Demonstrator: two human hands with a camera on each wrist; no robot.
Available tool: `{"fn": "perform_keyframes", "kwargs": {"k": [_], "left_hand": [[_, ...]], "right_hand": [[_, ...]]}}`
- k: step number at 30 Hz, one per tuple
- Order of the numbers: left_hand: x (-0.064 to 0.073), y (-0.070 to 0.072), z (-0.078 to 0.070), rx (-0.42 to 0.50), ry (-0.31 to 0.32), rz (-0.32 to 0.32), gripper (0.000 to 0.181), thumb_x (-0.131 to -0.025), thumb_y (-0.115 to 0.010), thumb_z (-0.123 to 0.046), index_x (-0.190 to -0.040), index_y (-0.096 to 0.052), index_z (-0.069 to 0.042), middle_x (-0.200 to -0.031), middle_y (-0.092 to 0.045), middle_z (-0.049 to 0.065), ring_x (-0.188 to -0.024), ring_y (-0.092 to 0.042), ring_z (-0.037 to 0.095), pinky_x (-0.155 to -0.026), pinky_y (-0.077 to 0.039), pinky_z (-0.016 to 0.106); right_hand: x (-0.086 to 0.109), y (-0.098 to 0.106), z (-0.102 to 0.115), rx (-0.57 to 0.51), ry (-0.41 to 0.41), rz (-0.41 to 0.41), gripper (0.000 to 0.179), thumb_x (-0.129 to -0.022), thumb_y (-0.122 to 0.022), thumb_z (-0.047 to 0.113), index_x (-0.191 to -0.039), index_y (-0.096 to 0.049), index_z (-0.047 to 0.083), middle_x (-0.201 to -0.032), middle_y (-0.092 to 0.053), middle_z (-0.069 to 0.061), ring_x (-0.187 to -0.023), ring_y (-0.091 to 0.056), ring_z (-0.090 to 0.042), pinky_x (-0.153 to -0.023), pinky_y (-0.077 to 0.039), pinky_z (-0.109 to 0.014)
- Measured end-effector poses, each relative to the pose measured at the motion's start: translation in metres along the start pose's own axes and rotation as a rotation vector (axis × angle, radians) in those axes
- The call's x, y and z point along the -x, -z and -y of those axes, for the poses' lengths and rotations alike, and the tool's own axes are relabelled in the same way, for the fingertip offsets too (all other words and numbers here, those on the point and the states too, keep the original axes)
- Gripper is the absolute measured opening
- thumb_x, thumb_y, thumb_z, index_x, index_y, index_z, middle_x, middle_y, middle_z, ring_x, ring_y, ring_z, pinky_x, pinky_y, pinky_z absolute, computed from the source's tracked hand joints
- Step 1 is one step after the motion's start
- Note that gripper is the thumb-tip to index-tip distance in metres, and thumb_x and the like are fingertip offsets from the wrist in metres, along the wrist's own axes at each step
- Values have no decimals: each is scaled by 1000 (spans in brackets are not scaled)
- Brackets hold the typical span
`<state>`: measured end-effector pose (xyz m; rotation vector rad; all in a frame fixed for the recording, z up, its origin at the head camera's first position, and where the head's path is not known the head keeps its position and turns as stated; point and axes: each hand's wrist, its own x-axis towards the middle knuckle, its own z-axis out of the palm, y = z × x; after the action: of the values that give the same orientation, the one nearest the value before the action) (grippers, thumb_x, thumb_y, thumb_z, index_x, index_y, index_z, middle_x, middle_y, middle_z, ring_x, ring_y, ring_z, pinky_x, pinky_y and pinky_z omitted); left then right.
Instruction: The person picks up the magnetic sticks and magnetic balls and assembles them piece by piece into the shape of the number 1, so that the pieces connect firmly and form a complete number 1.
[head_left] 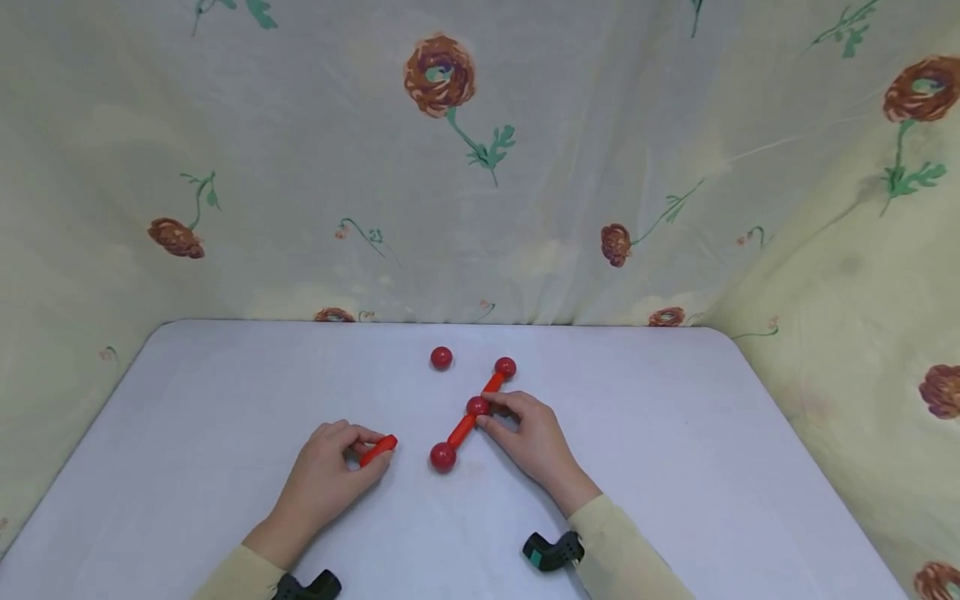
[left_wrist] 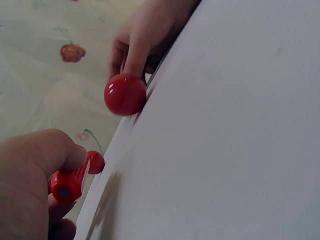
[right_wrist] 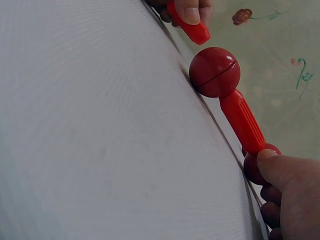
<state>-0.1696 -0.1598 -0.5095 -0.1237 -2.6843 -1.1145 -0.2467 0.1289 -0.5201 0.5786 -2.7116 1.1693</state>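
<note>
My left hand [head_left: 330, 471] pinches a short red rod [head_left: 378, 450] between thumb and fingers, left of the other pieces. In the left wrist view the rod's end [left_wrist: 65, 193] shows a grey round centre. My right hand [head_left: 536, 437] grips the middle ball [head_left: 477, 406] of a straight red chain. Two rods link this ball to a near ball [head_left: 442, 457] and a far ball [head_left: 506, 367]. Ridges run along the near rod [right_wrist: 243, 121] in the right wrist view, where a seam line crosses the near ball [right_wrist: 215, 72]. The held rod points towards that near ball, apart from it.
A loose red ball [head_left: 441, 358] lies behind the chain, to the left of its far end. The white table [head_left: 675, 417] meets a flower-printed cloth [head_left: 525, 250] at the back. Black wrist devices [head_left: 552, 552] sit below both hands.
</note>
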Motion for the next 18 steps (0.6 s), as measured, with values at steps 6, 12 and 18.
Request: {"fn": "perform_keyframes", "kwargs": {"k": [6, 12, 18], "left_hand": [[4, -1, -6, 24, -2, 32, 20, -78, -85, -27, -93, -75, -22, -73, -54, -16, -80, -51, 8, -64, -47, 29], [10, -3, -12, 36, 5, 32, 19, -77, -85, -28, -93, -75, -24, -72, -54, -17, -80, -50, 7, -64, -46, 29], [15, -7, -13, 41, 6, 31, 18, -78, -84, -27, -92, -74, -23, -72, -54, -18, -80, -49, 7, -65, -46, 29]], "right_hand": [[0, 1, 1, -1, -19, 5, 36, -89, -76, 31, -124, -69, 25, -110, -64, 13, -99, -59, -5, -88, -52, -31], [0, 0, 2, -3, -21, 7, 36, -89, -76, 31, -123, -69, 25, -109, -64, 14, -98, -59, -4, -88, -52, -31], [1, -1, 1, 3, -24, 10, 36, -89, -76, 32, -123, -69, 26, -109, -63, 16, -98, -58, -3, -87, -52, -29]]}}
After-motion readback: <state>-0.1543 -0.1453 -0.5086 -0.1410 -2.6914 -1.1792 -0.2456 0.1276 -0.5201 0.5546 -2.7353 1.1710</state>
